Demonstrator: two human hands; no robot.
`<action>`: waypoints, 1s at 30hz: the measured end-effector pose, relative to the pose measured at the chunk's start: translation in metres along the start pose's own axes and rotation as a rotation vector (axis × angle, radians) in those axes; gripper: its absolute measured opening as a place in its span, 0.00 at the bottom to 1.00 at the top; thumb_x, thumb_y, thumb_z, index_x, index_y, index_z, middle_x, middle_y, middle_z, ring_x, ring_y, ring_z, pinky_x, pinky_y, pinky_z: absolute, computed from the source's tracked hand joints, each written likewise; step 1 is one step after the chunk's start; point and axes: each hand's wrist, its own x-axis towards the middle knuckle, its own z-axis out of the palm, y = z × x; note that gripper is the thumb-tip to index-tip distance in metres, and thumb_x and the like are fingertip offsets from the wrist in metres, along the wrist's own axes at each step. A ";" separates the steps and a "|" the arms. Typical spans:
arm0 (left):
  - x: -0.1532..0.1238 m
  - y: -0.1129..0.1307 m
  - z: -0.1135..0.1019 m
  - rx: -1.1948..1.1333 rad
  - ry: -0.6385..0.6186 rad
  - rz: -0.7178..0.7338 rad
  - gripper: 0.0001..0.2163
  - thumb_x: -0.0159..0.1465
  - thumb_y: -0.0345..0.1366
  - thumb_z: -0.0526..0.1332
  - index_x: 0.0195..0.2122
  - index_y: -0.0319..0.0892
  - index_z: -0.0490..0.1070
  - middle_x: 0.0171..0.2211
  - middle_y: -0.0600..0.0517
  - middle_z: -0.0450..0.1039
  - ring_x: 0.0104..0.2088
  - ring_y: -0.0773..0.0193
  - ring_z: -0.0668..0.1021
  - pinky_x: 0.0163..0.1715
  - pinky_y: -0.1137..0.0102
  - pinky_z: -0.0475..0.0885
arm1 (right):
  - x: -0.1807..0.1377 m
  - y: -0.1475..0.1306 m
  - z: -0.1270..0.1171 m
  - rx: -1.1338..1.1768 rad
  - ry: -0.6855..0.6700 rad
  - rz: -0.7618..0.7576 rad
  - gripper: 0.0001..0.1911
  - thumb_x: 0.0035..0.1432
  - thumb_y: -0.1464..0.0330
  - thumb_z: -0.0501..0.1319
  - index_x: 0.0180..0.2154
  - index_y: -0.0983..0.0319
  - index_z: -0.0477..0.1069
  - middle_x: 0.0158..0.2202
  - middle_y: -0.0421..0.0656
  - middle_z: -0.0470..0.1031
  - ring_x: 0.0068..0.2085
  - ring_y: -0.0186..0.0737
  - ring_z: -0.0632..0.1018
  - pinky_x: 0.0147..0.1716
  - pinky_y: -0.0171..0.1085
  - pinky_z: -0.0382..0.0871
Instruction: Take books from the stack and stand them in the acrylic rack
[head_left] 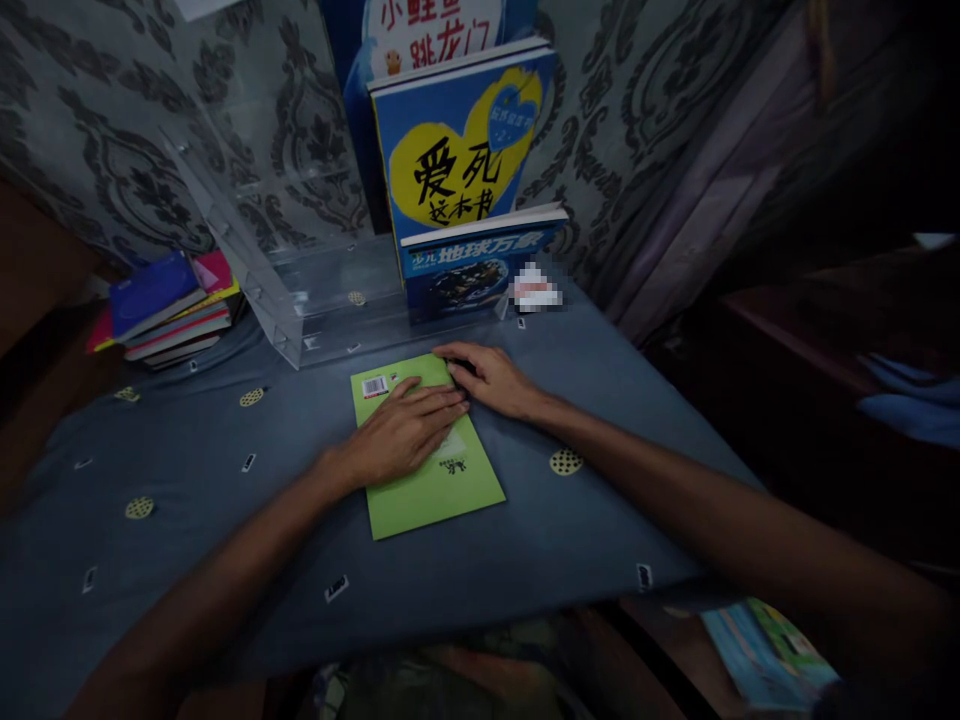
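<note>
A lime-green book (435,510) lies on the cloth-covered table with a barcode at its upper left. My left hand (401,430) rests flat across the middle of its cover, fingers stretched out towards the right edge. At the book's upper right corner, my right hand (495,380) has its fingers and thumb curled about the edge. Its fingertips are close to those of my left hand. Part of the cover's print is hidden under the left hand.
Behind the green book stands a clear plastic rack (274,310). Upright in it are a blue book with a yellow heart (450,150), a lower blue book (457,280) and a taller one (435,40). A book stack (176,305) lies at left; the dark patterned tablecloth (292,540) reaches the front edge.
</note>
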 end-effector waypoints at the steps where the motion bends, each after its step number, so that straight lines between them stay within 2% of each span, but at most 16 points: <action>1: -0.001 0.003 0.000 -0.005 -0.001 0.013 0.19 0.76 0.35 0.47 0.64 0.43 0.66 0.64 0.46 0.68 0.66 0.57 0.68 0.67 0.50 0.56 | 0.000 0.000 0.000 -0.001 -0.002 0.004 0.21 0.64 0.72 0.53 0.56 0.62 0.74 0.53 0.49 0.80 0.52 0.46 0.80 0.53 0.47 0.75; 7: -0.009 0.021 0.001 -0.047 -0.011 0.073 0.20 0.76 0.36 0.46 0.66 0.45 0.64 0.64 0.47 0.69 0.67 0.58 0.67 0.68 0.51 0.55 | 0.000 0.000 0.001 -0.010 0.013 -0.003 0.20 0.64 0.71 0.54 0.55 0.60 0.74 0.52 0.46 0.80 0.50 0.45 0.80 0.51 0.46 0.75; 10: -0.013 0.031 0.000 -0.069 -0.032 0.119 0.20 0.76 0.35 0.45 0.66 0.44 0.63 0.65 0.47 0.68 0.67 0.58 0.67 0.69 0.52 0.55 | 0.000 -0.001 0.001 -0.016 0.002 -0.005 0.20 0.65 0.71 0.54 0.55 0.61 0.74 0.53 0.47 0.80 0.51 0.46 0.80 0.52 0.47 0.75; 16: -0.020 0.047 -0.003 -0.142 -0.081 0.195 0.19 0.75 0.33 0.50 0.65 0.45 0.64 0.64 0.47 0.68 0.67 0.57 0.66 0.68 0.49 0.56 | 0.000 -0.002 0.000 -0.030 -0.021 0.004 0.20 0.64 0.71 0.54 0.56 0.63 0.73 0.54 0.48 0.79 0.53 0.46 0.79 0.54 0.47 0.73; 22: -0.020 0.051 -0.006 -0.169 -0.095 0.209 0.19 0.74 0.32 0.51 0.65 0.48 0.65 0.64 0.49 0.69 0.68 0.58 0.66 0.68 0.50 0.57 | -0.001 -0.002 0.002 -0.098 -0.024 -0.031 0.21 0.65 0.71 0.53 0.57 0.62 0.72 0.56 0.48 0.78 0.55 0.48 0.78 0.56 0.50 0.72; 30: -0.022 0.048 -0.006 -0.167 -0.116 0.219 0.18 0.74 0.32 0.50 0.63 0.46 0.66 0.65 0.49 0.67 0.69 0.58 0.65 0.69 0.51 0.55 | -0.008 -0.013 0.007 -0.328 -0.108 -0.112 0.22 0.68 0.66 0.54 0.59 0.64 0.71 0.63 0.53 0.72 0.66 0.53 0.69 0.63 0.57 0.62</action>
